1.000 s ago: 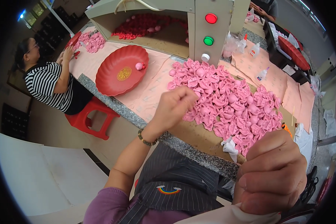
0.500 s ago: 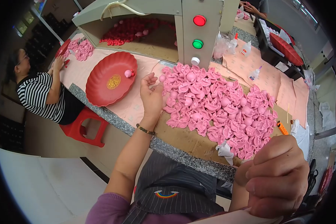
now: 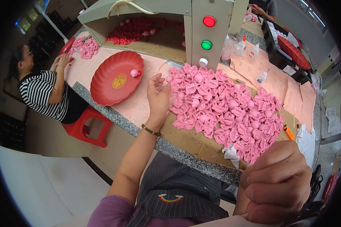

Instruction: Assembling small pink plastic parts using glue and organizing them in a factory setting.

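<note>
My left hand (image 3: pixel 158 96) rests palm up at the left edge of a wide pile of pink moulded pieces (image 3: pixel 216 109), some round and some frilled like petals. Its fingers are loosely curled and apart, with nothing visible in them; a small pink ball (image 3: pixel 169 78) lies just beyond the fingertips. Close to the camera, at lower right, my right hand (image 3: pixel 278 181) is closed with the knuckles toward me. Whatever it may hold is hidden. A scalloped red tray (image 3: pixel 106 85) left of my left hand carries one pink ball with small red pieces (image 3: pixel 135 73).
A grey machine (image 3: pixel 210 41) with a red and a green button stands behind the pile, red pieces inside its opening. Small glue bottles (image 3: pixel 254 51), an orange cutter (image 3: pixel 288 133) and white cloth (image 3: pixel 305 142) lie to the right. A co-worker (image 3: pixel 45 89) sits at far left.
The whole view has shifted slightly, moving the table and tray a little right. My hands keep nearly the same pose; the co-worker's hands have risen slightly.
</note>
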`<state>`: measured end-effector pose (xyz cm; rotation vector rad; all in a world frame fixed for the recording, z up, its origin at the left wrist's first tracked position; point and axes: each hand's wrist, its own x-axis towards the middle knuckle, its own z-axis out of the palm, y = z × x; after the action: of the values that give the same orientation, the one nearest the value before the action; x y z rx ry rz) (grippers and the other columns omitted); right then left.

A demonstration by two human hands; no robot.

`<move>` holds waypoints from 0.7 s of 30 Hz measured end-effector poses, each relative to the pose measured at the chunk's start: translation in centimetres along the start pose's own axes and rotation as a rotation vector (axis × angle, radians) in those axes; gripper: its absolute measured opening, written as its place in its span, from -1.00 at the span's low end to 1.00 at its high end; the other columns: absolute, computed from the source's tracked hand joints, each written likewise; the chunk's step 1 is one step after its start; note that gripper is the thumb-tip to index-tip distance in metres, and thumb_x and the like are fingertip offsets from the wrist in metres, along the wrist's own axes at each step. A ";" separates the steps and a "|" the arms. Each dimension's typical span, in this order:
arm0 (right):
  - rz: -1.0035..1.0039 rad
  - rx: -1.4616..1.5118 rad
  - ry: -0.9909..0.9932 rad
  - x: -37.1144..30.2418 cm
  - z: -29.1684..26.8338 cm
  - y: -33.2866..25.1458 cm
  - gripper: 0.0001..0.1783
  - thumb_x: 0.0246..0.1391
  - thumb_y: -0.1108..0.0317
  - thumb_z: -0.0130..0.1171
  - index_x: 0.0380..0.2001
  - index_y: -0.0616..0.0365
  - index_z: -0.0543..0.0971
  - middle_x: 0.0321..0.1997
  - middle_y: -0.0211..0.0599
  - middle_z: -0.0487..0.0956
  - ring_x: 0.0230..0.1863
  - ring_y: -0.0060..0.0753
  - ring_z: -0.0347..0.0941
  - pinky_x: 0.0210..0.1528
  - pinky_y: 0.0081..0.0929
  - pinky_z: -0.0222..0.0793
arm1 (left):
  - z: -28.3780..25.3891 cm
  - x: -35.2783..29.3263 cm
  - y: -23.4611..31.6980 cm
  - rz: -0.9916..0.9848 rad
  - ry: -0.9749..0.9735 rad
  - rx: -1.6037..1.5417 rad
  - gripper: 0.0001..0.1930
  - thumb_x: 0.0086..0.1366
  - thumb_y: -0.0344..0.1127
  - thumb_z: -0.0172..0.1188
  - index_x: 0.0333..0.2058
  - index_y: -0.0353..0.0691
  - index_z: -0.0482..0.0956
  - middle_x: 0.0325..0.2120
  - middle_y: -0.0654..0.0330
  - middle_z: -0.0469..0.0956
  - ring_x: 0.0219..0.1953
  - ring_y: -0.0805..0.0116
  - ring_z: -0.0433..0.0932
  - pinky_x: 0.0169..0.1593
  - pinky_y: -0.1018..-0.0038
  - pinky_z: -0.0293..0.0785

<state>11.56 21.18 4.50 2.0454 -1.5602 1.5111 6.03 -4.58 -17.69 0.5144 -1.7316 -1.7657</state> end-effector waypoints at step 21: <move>-0.217 -0.078 0.179 -2.9 1.2 3.3 -0.94 -0.20 0.51 0.20 -0.60 0.11 0.52 -0.54 -0.33 0.47 -0.80 -0.57 0.31 -0.79 -0.70 0.13 | -0.2 0.3 -0.8 -0.051 -0.062 -0.233 -0.80 0.34 -0.30 -0.03 -0.38 -0.31 0.45 -0.43 0.26 0.46 -0.38 0.58 0.36 -0.26 0.61 0.35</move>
<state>9.82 20.73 0.32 1.9079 -1.2664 1.4818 5.76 -4.94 -18.47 0.4099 -1.5383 -2.0063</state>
